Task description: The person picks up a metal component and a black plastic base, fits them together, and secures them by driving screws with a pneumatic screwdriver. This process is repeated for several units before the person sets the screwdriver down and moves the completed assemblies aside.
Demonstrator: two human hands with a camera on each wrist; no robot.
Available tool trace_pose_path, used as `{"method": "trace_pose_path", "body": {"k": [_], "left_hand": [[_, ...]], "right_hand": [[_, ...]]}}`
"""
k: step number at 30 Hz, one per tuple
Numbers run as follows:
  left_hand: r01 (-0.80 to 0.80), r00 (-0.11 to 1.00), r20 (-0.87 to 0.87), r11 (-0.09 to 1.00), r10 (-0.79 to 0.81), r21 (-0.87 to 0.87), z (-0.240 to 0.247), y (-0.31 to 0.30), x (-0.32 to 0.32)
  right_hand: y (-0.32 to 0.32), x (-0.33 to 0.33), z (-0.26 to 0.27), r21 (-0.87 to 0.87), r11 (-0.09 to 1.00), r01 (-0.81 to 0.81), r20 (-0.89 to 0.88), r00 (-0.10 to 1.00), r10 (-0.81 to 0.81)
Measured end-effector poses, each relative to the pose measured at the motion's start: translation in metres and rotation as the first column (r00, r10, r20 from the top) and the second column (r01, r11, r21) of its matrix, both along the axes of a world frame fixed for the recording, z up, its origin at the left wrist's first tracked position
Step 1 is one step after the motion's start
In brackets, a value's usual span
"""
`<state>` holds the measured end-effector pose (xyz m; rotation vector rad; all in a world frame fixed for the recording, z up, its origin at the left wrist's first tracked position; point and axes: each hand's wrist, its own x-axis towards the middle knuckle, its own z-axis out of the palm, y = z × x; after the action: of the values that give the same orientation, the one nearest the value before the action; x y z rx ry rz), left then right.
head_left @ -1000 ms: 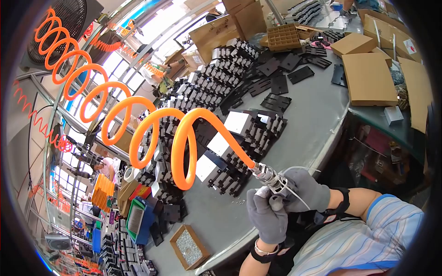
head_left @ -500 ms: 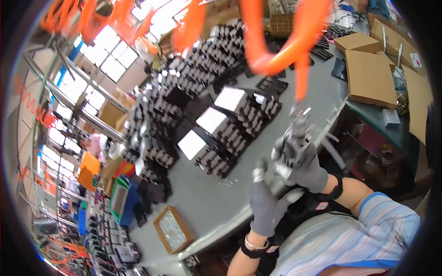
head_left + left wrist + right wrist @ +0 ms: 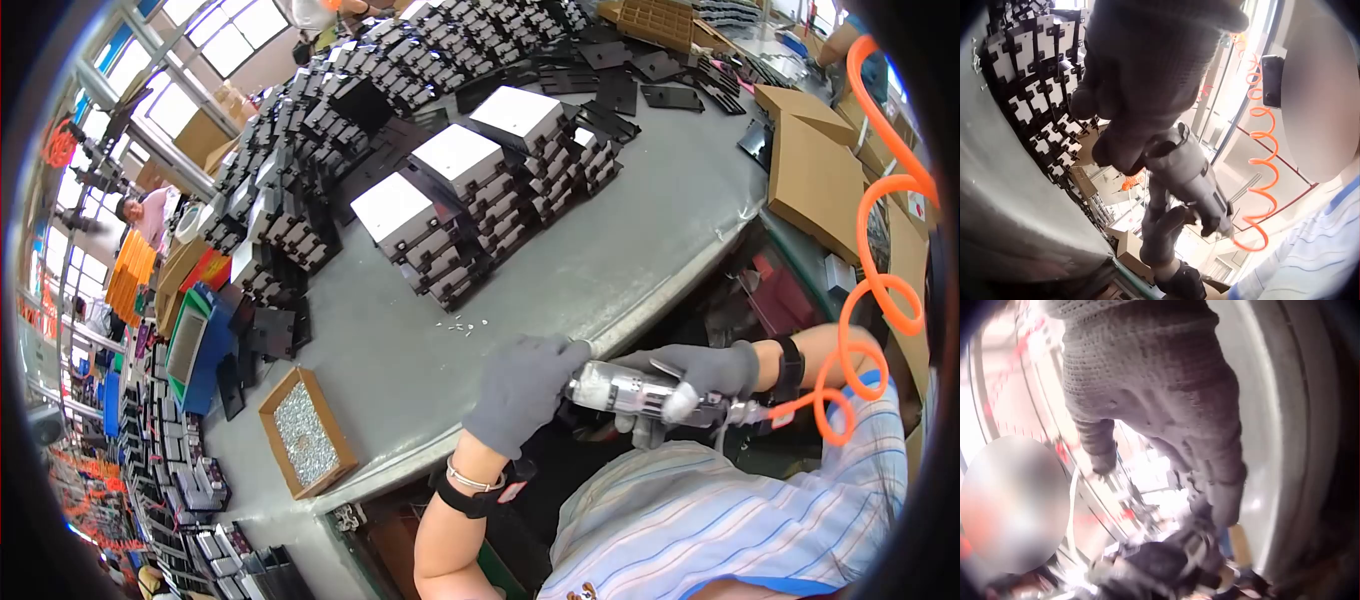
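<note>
A silver air screwdriver [image 3: 630,388] lies nearly sideways in front of the striped shirt. My gloved right hand [image 3: 705,372] grips its rear half, thumb across the body. An orange coiled hose [image 3: 850,400] joins its back end. My gloved left hand [image 3: 525,390] is at the tool's front end, fingers curled. In the left wrist view the screwdriver's round hollow nose [image 3: 1166,147] is right beside the left fingers [image 3: 1116,147]; I cannot tell whether they hold it. The right wrist view shows the back of the right glove [image 3: 1154,394] above a blurred tool.
Three stacks of white-topped parts [image 3: 455,155] stand on the grey table [image 3: 600,270], a few small bits [image 3: 460,328] before them. A cardboard tray [image 3: 340,440] of small metal pieces is at the near left. More black parts [image 3: 400,60] fill the back; cardboard boxes [image 3: 815,180] stand right.
The screwdriver has swung from hose-end up to lying sideways, its hose moving to the right. The left hand drew apart from the tool, opened, then came back to its front. The view shifted.
</note>
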<state>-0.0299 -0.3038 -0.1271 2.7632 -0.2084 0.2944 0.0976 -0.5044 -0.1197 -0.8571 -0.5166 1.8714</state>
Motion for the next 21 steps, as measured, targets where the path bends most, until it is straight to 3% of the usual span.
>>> {"method": "trace_pose_path", "body": {"k": [2, 3, 6, 7, 9, 10, 11, 12, 16, 18, 21], "left_hand": [[-0.126, 0.985, 0.132, 0.985, 0.110, 0.120, -0.013, 0.003, 0.002], [-0.109, 0.988, 0.123, 0.988, 0.096, 0.107, -0.018, 0.001, 0.004], [-0.222, 0.928, 0.317, 0.974, 0.195, 0.053, -0.027, 0.000, 0.006], [-0.212, 0.933, 0.308, 0.976, 0.186, 0.051, -0.025, 0.000, 0.003], [-0.569, 0.739, 0.495, 0.816, 0.457, 0.097, -0.019, 0.003, -0.004], [-0.561, 0.746, 0.488, 0.822, 0.452, 0.096, -0.023, 0.011, -0.009], [-0.633, 0.684, 0.344, 0.758, 0.643, -0.158, -0.030, 0.024, -0.016], [-0.691, 0.612, 0.147, 0.616, 0.777, -0.379, -0.033, 0.032, -0.019], [-0.732, 0.623, -0.004, 0.581, 0.782, -0.356, -0.038, 0.044, -0.004], [-0.706, 0.697, 0.137, 0.707, 0.704, -0.041, -0.046, 0.048, 0.004], [-0.672, 0.718, 0.208, 0.740, 0.664, -0.042, -0.046, 0.051, 0.005]], "right_hand": [[0.000, -0.001, -0.018, -0.099, 0.995, -0.007, -0.127, 0.992, -0.006], [0.007, -0.008, -0.021, 0.009, 1.000, 0.004, -0.147, 0.989, -0.002], [0.021, -0.016, -0.011, -0.016, 0.995, 0.100, -0.122, 0.987, -0.101], [0.021, -0.017, -0.013, -0.015, 0.994, 0.111, -0.207, 0.972, -0.112], [0.020, -0.016, -0.015, -0.019, 0.991, 0.133, -0.294, 0.947, -0.132], [0.019, -0.014, -0.011, 0.032, 0.981, 0.189, -0.110, 0.977, -0.185], [0.018, -0.012, -0.011, 0.093, 0.967, 0.236, 0.074, 0.967, -0.243], [0.020, -0.008, -0.021, 0.170, 0.958, 0.233, 0.299, 0.914, -0.275], [0.020, 0.012, -0.028, 0.004, 0.998, 0.062, 0.297, 0.953, -0.060], [0.020, 0.010, -0.023, -0.008, 1.000, 0.029, 0.267, 0.963, -0.026], [0.018, 0.003, -0.030, 0.030, 0.994, 0.107, -0.071, 0.992, -0.104]]}}
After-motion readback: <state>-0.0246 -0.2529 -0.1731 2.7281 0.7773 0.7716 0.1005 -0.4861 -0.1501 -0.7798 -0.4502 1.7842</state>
